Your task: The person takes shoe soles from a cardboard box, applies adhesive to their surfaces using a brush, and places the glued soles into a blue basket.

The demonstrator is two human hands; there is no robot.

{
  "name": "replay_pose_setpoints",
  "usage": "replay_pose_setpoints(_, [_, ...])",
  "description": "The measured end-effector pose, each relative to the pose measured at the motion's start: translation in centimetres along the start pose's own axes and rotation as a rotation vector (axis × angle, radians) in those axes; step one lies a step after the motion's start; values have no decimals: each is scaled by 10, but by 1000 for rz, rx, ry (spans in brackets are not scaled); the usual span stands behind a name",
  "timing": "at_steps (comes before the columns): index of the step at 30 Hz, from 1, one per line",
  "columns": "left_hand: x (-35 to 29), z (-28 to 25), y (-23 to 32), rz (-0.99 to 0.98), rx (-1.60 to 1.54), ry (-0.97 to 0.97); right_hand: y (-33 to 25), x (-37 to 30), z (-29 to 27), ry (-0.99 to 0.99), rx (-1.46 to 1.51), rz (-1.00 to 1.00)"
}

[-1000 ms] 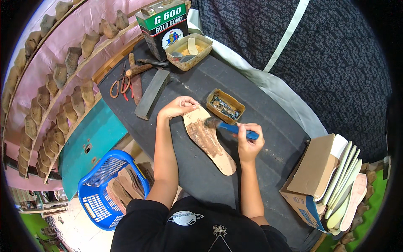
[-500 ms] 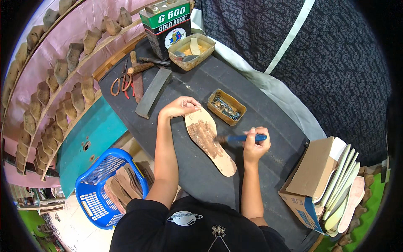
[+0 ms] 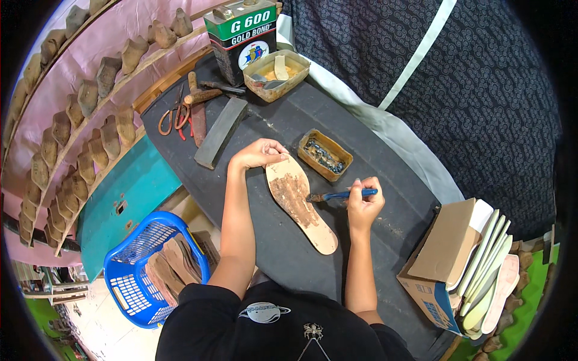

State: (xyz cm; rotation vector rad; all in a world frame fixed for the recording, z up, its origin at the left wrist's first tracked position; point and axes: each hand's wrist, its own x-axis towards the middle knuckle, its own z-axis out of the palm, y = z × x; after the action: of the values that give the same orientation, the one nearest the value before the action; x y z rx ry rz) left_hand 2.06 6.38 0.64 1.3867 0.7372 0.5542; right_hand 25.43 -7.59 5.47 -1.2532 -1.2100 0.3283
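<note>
A tan shoe insole (image 3: 322,236) lies at a slant on the dark tabletop, its middle smeared with brown. My left hand (image 3: 263,154) pinches its far end, thumb on top. In my right hand (image 3: 365,203) is a blue-handled paintbrush (image 3: 343,194), fingers closed round the handle. The bristles touch the right edge of the brown smear. Just beyond the insole sits a small tan tub (image 3: 326,155) with dark residue inside.
Around the table (image 3: 289,120) stand a metal can (image 3: 242,45), a larger tub (image 3: 276,76), a dark block (image 3: 221,132), hammers and pliers. At right is a cardboard box (image 3: 442,246) of soles; at left, a blue basket (image 3: 135,265) and racks of wooden shoe lasts (image 3: 87,97).
My right hand has shifted slightly left and away from me, and the brush tilts a little more. My left hand still holds the insole's far end.
</note>
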Motion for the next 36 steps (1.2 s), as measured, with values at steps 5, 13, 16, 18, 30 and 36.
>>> replay_pose_setpoints(5, [0, 3, 1, 22, -18, 1, -23, 7, 19, 101, 335, 213])
replay_pose_setpoints(13, [1, 0, -2, 31, 34, 3, -8, 0, 22, -37, -3, -92])
replay_pose_setpoints(16, [0, 2, -2, 11, 10, -3, -21, 3, 10, -60, -32, -102])
replay_pose_setpoints(18, [0, 3, -2, 29, -4, 23, -18, 3, 0, -82, -70, -92])
replay_pose_setpoints(30, [-2, 8, 12, -33, -24, 27, -12, 46, -2, 80, 255, 57])
replay_pose_setpoints(36, [-4, 3, 8, 27, -47, 90, 26, 69, 22, -277, -30, 6])
